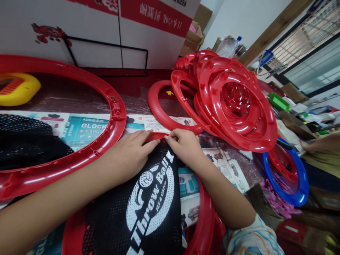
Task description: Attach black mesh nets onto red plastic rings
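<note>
A black mesh cloth (111,212) with a white "Throw Ball" print lies over a red plastic ring (203,216) in front of me. My left hand (132,152) is closed on the far edge of the mesh, where it meets the ring, with the thumb pressing near the rim. Close beside it, my right hand (184,145) pinches the same mesh edge between thumb and bent fingers. The ring's far rim shows only partly between the hands. What lies under my left palm is hidden.
Left is a larger-looking red ring (118,109), a yellow part (33,86) and more black mesh (32,141). Red rings (247,138) are piled at the right, beyond a blue ring (304,177). A white-and-red carton (95,53) stands behind. Another person's arm (322,143) shows far right.
</note>
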A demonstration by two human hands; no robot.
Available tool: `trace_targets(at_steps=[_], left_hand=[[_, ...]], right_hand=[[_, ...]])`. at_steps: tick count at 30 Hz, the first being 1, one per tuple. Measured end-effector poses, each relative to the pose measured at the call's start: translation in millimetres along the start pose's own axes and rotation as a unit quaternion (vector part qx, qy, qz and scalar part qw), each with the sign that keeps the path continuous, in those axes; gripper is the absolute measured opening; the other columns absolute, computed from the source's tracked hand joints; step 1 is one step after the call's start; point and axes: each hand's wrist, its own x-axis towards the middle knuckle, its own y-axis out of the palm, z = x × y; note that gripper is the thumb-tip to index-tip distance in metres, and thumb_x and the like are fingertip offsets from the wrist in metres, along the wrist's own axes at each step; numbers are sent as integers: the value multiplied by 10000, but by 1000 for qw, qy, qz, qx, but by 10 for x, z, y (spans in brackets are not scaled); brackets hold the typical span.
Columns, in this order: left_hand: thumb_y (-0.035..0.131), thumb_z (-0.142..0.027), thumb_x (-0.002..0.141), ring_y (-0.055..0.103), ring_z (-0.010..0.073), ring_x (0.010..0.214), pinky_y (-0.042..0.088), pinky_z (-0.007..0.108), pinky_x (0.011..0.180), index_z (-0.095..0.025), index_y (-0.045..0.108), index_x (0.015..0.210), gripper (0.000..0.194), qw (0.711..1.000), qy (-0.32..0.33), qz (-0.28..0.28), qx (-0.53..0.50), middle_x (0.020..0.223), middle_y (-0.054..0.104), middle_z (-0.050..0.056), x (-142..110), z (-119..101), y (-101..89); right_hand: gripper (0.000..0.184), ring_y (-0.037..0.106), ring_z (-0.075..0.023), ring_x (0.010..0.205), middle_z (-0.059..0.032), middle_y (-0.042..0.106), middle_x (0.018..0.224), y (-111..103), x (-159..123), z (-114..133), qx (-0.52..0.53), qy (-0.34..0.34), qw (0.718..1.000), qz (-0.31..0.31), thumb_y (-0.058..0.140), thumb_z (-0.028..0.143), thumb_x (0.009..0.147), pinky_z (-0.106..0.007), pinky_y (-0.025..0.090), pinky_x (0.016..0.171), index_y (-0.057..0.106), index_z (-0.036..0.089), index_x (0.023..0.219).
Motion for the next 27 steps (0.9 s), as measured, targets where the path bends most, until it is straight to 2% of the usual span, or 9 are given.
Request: trace_targets(at_steps=[4, 9, 13, 16, 19, 22, 25, 27], left_hand=[[390, -104, 885, 562, 361, 1157, 500, 511, 927, -127, 575, 1293, 450, 1000, -6, 9, 22, 1324, 535, 225, 10, -5, -2], [388, -102, 878, 588, 345, 1090, 513, 487, 886, -132, 592, 1254, 429, 999, -3, 18, 36, 1285, 558, 207, 31, -2, -62], [399, -124, 867, 622, 331, 945, 531, 492, 822, -143, 637, 1117, 346, 997, -17, 44, 65, 1132, 615, 177, 40, -34, -154], [416, -133, 846, 622, 348, 902, 533, 513, 808, -95, 620, 1086, 317, 994, -41, 41, 93, 1013, 621, 180, 34, -75, -179], [432, -120, 828, 595, 383, 1049, 513, 536, 895, -50, 571, 1188, 392, 996, -41, 3, 84, 1131, 600, 229, 11, -89, -137], [410, -69, 818, 504, 390, 1241, 454, 543, 1017, -63, 514, 1293, 486, 999, -15, -6, 45, 1322, 521, 247, -12, -67, -76], [374, -37, 823, 513, 365, 1244, 462, 520, 1015, -98, 490, 1342, 535, 1000, -2, 13, 3, 1354, 510, 224, -21, -38, -41], [372, -48, 841, 541, 358, 1200, 488, 516, 969, -133, 490, 1359, 538, 1000, -5, 25, -9, 1328, 524, 213, -23, -27, -35]], right_hand=[[168, 541, -144, 604, -16, 629, 632, -2, 10, 9, -7, 15, 1000, 1, 607, 225, 879, -258, 323, 590, 699, 150, 761], [166, 545, -130, 609, -11, 636, 639, -49, -31, 5, 22, -6, 1000, 21, 640, 212, 874, -253, 338, 602, 695, 148, 732], [139, 539, -110, 601, 16, 625, 632, -160, -132, 16, 72, -22, 993, 93, 759, 257, 804, -241, 333, 590, 696, 157, 731], [95, 541, -103, 601, 26, 621, 633, -234, -190, 37, 60, -40, 986, 153, 763, 204, 780, -237, 328, 585, 691, 153, 745], [81, 545, -97, 606, 25, 631, 653, -252, -184, 32, 60, -47, 985, 155, 707, 162, 804, -233, 341, 594, 676, 151, 731], [102, 532, -86, 574, 38, 612, 640, -229, -131, -22, 124, -26, 979, 157, 703, 155, 784, -220, 356, 571, 635, 150, 709], [137, 520, -85, 510, 46, 574, 610, -205, -75, -95, 217, 12, 960, 178, 670, 226, 823, -214, 376, 514, 610, 152, 726], [156, 524, -92, 499, 40, 561, 596, -193, -48, -131, 233, 22, 956, 176, 640, 246, 844, -213, 388, 499, 611, 149, 725]])
